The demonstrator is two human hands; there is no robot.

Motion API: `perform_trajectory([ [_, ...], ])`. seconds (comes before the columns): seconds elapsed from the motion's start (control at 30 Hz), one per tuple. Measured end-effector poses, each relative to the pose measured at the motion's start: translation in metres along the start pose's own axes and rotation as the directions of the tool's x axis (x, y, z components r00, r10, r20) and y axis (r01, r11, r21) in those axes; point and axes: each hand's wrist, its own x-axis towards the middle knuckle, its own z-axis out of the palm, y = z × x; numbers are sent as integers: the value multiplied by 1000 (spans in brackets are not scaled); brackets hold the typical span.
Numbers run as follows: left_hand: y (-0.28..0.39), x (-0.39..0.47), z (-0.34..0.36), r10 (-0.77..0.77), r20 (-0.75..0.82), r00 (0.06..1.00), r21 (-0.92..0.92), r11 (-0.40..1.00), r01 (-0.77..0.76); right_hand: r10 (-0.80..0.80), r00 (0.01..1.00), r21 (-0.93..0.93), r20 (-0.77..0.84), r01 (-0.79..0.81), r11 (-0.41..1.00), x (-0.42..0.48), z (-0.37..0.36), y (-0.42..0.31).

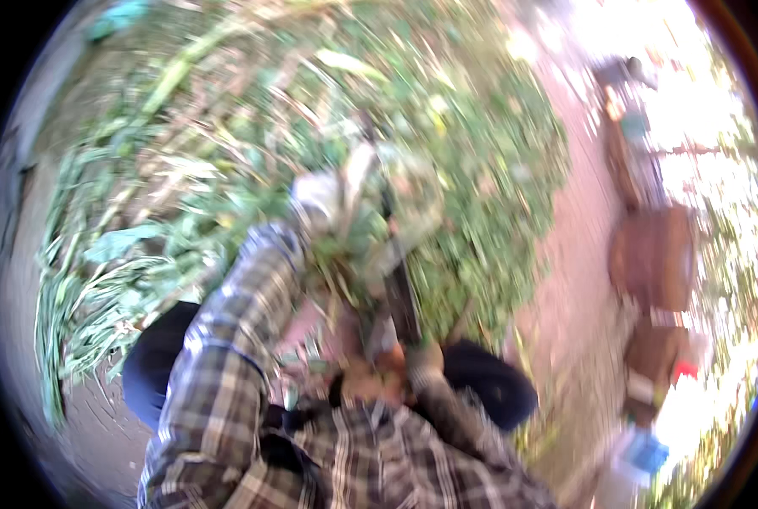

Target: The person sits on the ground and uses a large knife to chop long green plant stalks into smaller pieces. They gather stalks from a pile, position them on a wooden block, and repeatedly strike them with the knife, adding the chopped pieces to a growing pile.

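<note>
The view is badly blurred. My left hand, pale and perhaps gloved, reaches into a big heap of cut green leafy plants. Pale stems lie right beside it; whether its fingers grip them cannot be told. Close to my body, my right hand is closed at the near end of a long dark tool, perhaps a blade. The tool points away from me over the greens, and its far end is lost in the blur. Leafy stalks lie between my left hand and the tool.
My bent knees in dark trousers flank the near edge of the heap. Long green stalks lie at the left. Along the right, beyond bare reddish ground, stand a brown rounded container, a brown box-like object and a blue item.
</note>
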Motion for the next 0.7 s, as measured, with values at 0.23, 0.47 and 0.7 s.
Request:
perform_trajectory([
  [0.23, 26, -38, 33, 162, -139, 977, 13, 987, -162, 65, 997, 382, 39, -75, 921, -18, -134, -63],
  [0.47, 35, -9, 38, 301, -168, 938, -143, 934, -326, -153, 978, 234, -143, 184, 955, -8, -350, -194],
  [0.7, 20, 63, -4, -115, -226, 967, -55, 993, 105, -147, 988, 82, -36, 150, 985, -13, -356, -209],
])
